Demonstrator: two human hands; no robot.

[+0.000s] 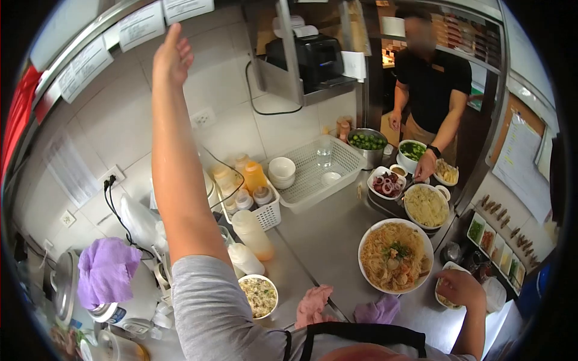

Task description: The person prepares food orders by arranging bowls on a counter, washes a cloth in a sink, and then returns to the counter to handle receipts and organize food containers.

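Observation:
My left hand (173, 57) is raised high at the upper left, index finger stretched up and the other fingers loosely apart. Its fingertip is close to the printed paper slips (142, 26) hanging from the metal rail, and nothing shows in it. At the lower right, my right hand (462, 287) is over a small white bowl of food (444, 299), its fingers bent at the rim; the hand hides part of the bowl. Left of it stands a large white bowl of noodles (394, 254) with toppings. A bowl of chopped food (257, 296) sits below my left forearm.
Across the counter, another person (432, 90) reaches a hand over bowls with red onion rings (387, 184), shredded food (426, 206) and greens (412, 150). Squeeze bottles (248, 224), a white basket (322, 165), cloths (314, 304) and a condiment tray (497, 249) surround the workspace. A printer (313, 60) stands above.

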